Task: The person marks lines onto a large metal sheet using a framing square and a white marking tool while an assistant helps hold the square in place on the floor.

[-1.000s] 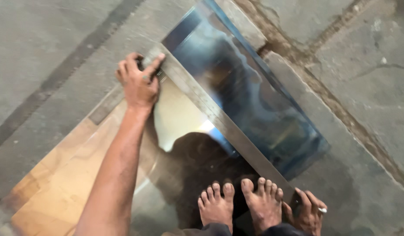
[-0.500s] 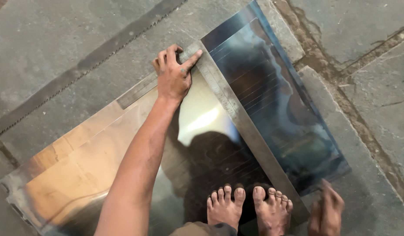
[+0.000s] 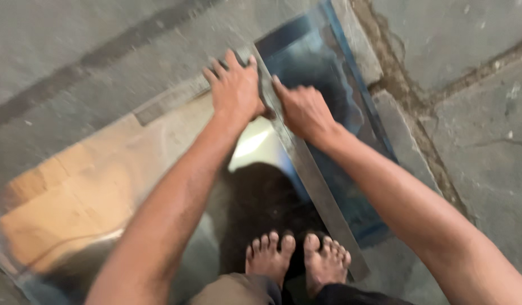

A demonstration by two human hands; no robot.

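Both of my hands press down at the far end of the long metal straightedge [image 3: 306, 169]. Left hand [image 3: 234, 90] lies flat, palm down and fingers spread, just to the left of the bar's far end, its grip holding nothing but resting on the sheet. Right hand [image 3: 305, 110] sits just beside it on the right, fingers curled loosely over the bar's edge; the blur keeps me from telling whether that grip closes on anything.

Under both hands lies the glass sheet [image 3: 328, 73], large and reflective, flat on the stone floor [image 3: 74, 39]. The straightedge runs across it from the far edge, where my hands are, back toward my bare feet [image 3: 297, 260], which stand on the sheet's near part. Right of the bar the glass looks blue; left of it, it reflects a warm orange. A cracked joint [image 3: 419, 130] in the floor runs along the sheet's right edge.
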